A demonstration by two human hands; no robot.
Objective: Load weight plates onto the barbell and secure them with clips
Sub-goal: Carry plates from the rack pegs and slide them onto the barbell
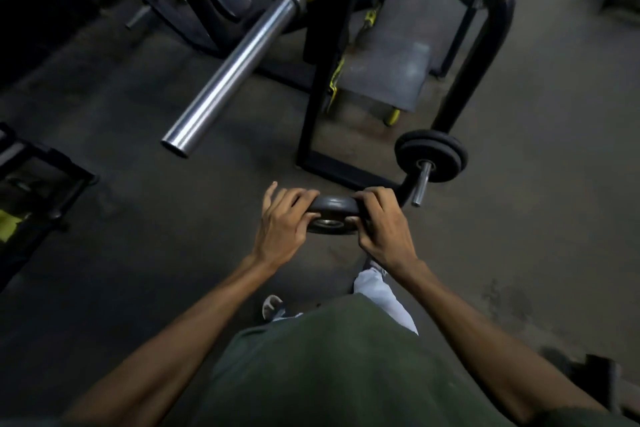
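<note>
Head view shows left hand [282, 218] and right hand [379, 224] gripping a plate [333, 206]; best turn it upright, aligning its hole with the sleeve [232, 78] end.

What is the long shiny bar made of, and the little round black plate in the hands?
The long silver barbell sleeve looks like polished or chromed steel: bright streaks of reflected light run along it. The small round black weight plate looks matte, maybe rubber-coated or painted iron, with a metal-looking ring at its hole; which one I cannot tell.
</note>
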